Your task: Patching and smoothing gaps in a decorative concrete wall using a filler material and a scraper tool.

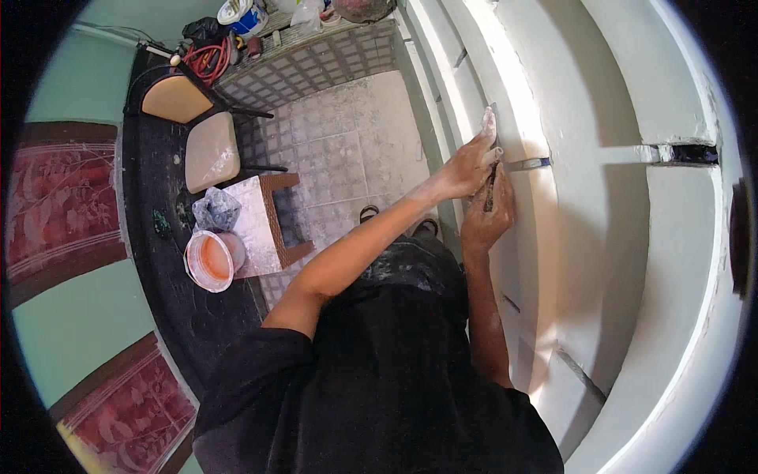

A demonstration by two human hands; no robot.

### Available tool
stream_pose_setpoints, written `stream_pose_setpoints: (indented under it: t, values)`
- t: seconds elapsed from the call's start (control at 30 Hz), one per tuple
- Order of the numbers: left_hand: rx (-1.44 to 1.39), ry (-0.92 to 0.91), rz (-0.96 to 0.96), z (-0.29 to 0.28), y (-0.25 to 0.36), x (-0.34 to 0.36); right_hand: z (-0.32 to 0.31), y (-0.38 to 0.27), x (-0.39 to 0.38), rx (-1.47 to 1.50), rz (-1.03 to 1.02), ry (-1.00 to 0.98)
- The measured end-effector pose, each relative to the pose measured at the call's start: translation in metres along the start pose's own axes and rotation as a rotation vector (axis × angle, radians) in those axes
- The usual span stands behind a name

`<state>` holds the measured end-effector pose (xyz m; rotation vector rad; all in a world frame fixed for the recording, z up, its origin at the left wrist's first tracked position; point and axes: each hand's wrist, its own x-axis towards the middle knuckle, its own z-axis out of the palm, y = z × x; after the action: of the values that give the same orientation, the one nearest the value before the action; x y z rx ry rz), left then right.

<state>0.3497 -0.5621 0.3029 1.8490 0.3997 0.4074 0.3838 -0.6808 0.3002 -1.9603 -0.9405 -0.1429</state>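
Note:
My left hand (471,164), whitened with powder or paste, is up against the white panelled wall (584,87). Its fingers are pressed together and point away from me, with a thin grey edge beside the tips. What it holds, if anything, I cannot make out. A small whitish lump (495,154) shows by its thumb. Just nearer to me, my right hand (487,221) is closed on a narrow dark tool (490,192), mostly hidden by the fingers. The hands are close together near a slot (530,163) in the wall.
On my left, a small table (257,213) bears a crumpled plastic bag (215,210) and an orange-lined bucket (212,259). Beyond stands a padded chair (212,150). A red hose (207,63) and a blue-white tub (243,17) are at the far end.

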Motion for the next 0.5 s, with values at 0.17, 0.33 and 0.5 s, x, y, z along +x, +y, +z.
stream_pose_setpoints:
  t: [0.17,0.33,0.5]
  values:
    - [-0.065,0.100,0.092,-0.001,-0.009,0.016,0.010,0.002,0.012,-0.029,-0.020,0.016]
    - [0.374,0.190,0.219,-0.019,-0.031,0.043,0.032,-0.004,0.033,0.013,-0.029,0.000]
    - [0.028,0.127,-0.110,-0.047,-0.031,0.054,0.060,0.003,0.048,-0.030,-0.048,-0.030]
